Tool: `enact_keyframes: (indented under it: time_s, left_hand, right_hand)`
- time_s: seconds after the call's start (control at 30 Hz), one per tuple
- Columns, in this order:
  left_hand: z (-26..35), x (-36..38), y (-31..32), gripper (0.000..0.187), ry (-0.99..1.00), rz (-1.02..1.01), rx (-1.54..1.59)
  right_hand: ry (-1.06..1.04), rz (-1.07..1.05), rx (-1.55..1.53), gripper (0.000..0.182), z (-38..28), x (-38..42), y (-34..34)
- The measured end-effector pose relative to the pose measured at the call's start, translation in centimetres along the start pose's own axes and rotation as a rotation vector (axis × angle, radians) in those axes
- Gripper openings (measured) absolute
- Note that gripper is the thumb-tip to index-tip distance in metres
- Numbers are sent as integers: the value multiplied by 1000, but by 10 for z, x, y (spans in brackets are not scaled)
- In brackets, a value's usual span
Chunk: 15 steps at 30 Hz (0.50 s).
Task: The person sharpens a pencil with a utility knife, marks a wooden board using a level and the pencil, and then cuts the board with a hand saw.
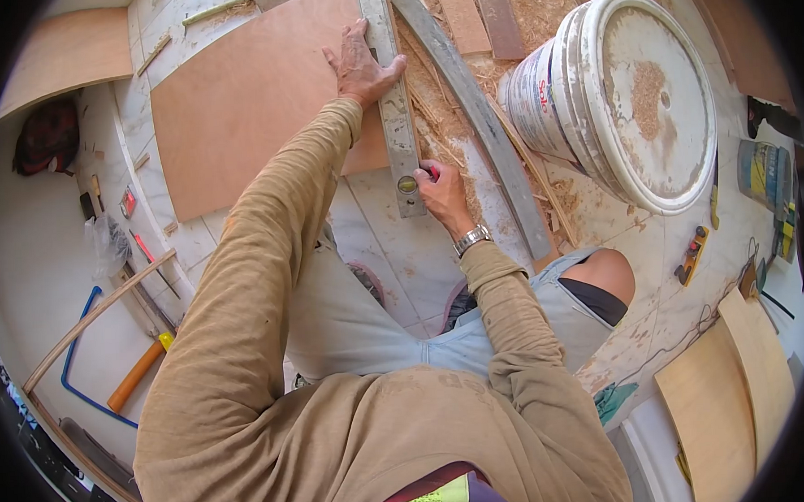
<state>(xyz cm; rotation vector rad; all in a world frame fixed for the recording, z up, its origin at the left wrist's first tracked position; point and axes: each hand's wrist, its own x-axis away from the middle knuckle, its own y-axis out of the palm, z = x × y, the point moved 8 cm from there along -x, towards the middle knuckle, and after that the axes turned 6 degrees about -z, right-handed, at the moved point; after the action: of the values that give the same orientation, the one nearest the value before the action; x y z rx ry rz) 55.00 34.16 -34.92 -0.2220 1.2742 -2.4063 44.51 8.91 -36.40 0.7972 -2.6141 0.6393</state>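
A reddish-brown plywood sheet (243, 105) lies on the tiled floor, with a grey metal level (399, 116) along its right edge. My left hand (362, 66) presses down on the upper part of the level, fingers spread, partly over the plywood. Near the level's lower end, beside its round vial, my right hand (444, 195) is closed around a small red and black tool (432, 172), perhaps a pencil or marker. A watch is on my right wrist. The tool's tip is too small to make out.
Right of the level lie a long grey metal bar (481, 113), sawdust and wood strips. A large lidded white bucket (611, 103) stands beyond. At the left are a hammer (138, 375), a blue saw frame (69, 355) and a curved strip. Plywood pieces (709, 399) lie lower right.
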Motion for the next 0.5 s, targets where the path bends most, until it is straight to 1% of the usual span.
enact_keyframes:
  time_s: [0.37,0.5]
  left_hand:
    - [-1,0,0,99,-10,2,10]
    - [2,0,2,92,28,27,-18]
  right_hand:
    - [4,-14,-2,25,2,-1,1]
    - [13,-2,26,28,5,-5,0]
